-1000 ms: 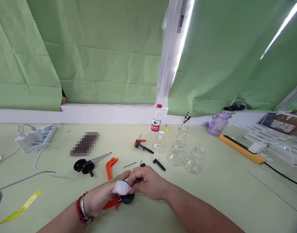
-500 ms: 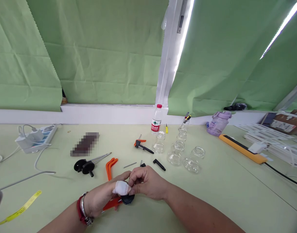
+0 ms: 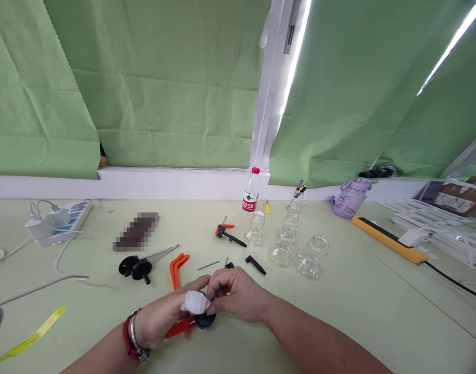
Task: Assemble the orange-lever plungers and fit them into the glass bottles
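Steadying a black round cap (image 3: 205,320) and an orange lever (image 3: 178,329) beside it low over the table (image 3: 300,337), the left hand (image 3: 160,315) curls its fingers about them, apparently to give the right hand (image 3: 243,294) a firm hold to work against. The right thumb and fingertips are drawn narrow at the cap's upper edge; whether they pinch anything small, I cannot tell. A white wrap (image 3: 194,303) covers a left digit, perhaps as protection. Orange levers (image 3: 175,270), a metal rod (image 3: 208,265) and a black angled nozzle (image 3: 255,265) lie just beyond, probably for easy reach.
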The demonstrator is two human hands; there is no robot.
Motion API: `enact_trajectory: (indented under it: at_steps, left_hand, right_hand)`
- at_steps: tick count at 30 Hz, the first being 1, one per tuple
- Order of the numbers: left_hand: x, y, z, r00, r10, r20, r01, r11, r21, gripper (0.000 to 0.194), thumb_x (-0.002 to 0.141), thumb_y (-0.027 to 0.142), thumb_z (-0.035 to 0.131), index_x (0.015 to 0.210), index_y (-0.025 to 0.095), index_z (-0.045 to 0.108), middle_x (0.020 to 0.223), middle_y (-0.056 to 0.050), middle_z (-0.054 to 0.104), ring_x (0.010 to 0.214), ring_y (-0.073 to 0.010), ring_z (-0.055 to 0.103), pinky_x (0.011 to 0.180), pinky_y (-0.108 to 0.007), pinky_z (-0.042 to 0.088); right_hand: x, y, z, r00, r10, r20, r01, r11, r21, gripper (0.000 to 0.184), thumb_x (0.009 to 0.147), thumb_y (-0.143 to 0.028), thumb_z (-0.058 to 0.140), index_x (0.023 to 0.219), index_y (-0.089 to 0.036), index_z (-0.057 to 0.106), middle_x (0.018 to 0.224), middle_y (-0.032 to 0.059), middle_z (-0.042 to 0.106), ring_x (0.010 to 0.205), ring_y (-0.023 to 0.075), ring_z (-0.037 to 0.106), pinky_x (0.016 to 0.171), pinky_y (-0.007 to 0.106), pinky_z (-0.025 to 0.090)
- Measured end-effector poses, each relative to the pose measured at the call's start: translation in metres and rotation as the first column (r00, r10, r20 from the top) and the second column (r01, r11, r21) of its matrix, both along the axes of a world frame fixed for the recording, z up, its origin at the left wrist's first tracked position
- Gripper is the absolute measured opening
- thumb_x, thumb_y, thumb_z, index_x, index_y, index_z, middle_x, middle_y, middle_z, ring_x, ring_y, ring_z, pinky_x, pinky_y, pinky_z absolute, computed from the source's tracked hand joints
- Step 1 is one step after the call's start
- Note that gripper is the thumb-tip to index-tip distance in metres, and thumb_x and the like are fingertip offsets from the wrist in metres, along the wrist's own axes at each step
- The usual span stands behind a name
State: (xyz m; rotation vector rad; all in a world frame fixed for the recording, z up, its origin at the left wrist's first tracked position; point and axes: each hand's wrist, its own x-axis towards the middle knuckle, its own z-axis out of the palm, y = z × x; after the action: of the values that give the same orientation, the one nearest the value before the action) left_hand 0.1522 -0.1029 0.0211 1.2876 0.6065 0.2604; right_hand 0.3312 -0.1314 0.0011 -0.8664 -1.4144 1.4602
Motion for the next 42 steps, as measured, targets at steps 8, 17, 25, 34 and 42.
enact_trajectory:
  at_steps: [8,17,25,34,42]
  left_hand:
    - [0.0,0.0014,-0.0007,1.0,-0.014,0.001,0.014,1.0,0.004,0.022,0.07,0.033,0.053,0.088,0.02,0.049,0.076,0.0,0.043,0.067,-0.0146,0.041,0.05,-0.023,0.033]
    - [0.0001,0.0004,0.0006,1.0,-0.002,0.0,0.002,1.0,-0.009,0.025,0.069,0.034,0.054,0.09,0.02,0.05,0.077,0.0,0.044,0.068,-0.0151,0.042,0.051,-0.023,0.034]
    - [0.0024,-0.002,0.005,1.0,0.01,0.007,-0.01,1.0,-0.014,0.023,0.069,0.034,0.055,0.086,0.019,0.051,0.075,0.001,0.043,0.065,-0.0143,0.042,0.05,-0.023,0.032]
    - [0.001,-0.0013,0.0031,1.0,0.009,0.0,-0.009,1.0,-0.012,0.021,0.069,0.033,0.055,0.084,0.019,0.05,0.074,0.001,0.042,0.066,-0.0144,0.042,0.05,-0.023,0.032]
    - [0.0016,-0.0012,0.0029,1.0,0.007,0.007,-0.007,1.0,-0.012,0.019,0.071,0.032,0.054,0.085,0.02,0.051,0.074,0.001,0.042,0.065,-0.0142,0.041,0.049,-0.022,0.033]
  right_hand:
    - [0.0024,0.0011,0.0002,1.0,0.016,0.016,-0.015,0.998,-0.057,0.025,0.052,-0.02,0.083,0.067,-0.013,0.065,0.067,-0.0021,0.06,0.062,0.0089,0.052,0.059,0.023,0.042]
    - [0.0033,0.0014,-0.0047,0.997,-0.003,0.083,0.008,0.998,-0.058,0.029,0.051,-0.027,0.084,0.07,-0.014,0.066,0.063,-0.0038,0.057,0.059,0.0078,0.046,0.056,0.022,0.038]
    - [0.0035,0.0009,-0.0018,0.995,0.0,0.104,-0.012,0.993,0.115,0.023,0.059,-0.029,0.082,0.078,-0.02,0.074,0.073,-0.001,0.058,0.065,0.0105,0.05,0.061,0.024,0.042]
    - [0.0039,0.0001,-0.0008,0.996,0.013,0.087,-0.022,0.994,0.11,0.02,0.059,-0.027,0.082,0.076,-0.02,0.074,0.076,-0.0006,0.059,0.068,0.0114,0.055,0.066,0.026,0.046]
    - [0.0051,-0.0004,0.0002,0.993,-0.015,0.119,0.0,0.993,0.118,0.019,0.059,-0.026,0.082,0.074,-0.018,0.073,0.074,0.0001,0.059,0.068,0.0118,0.054,0.063,0.025,0.046]
